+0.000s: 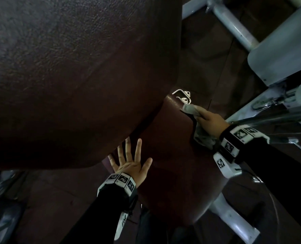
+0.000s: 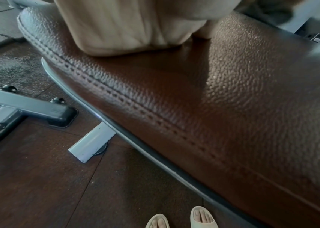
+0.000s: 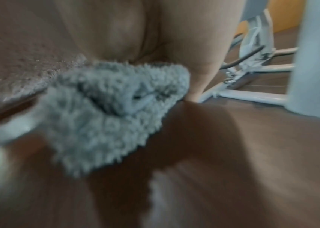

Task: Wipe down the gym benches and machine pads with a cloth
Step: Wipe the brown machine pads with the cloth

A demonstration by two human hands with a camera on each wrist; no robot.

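A large brown back pad fills the upper left of the head view. Below it lies the brown seat pad, with stitched edge, close up in the left wrist view. My left hand lies flat on the seat with fingers spread, its palm against the leather, holding nothing. My right hand grips a fluffy grey cloth against the seat's right edge. In the blurred right wrist view the cloth is bunched under the palm.
A chrome handle sticks out at the seat's far end, just past the cloth. Pale grey machine frame and cables stand to the right. On the brown floor are a black base, a white frame foot and my sandalled feet.
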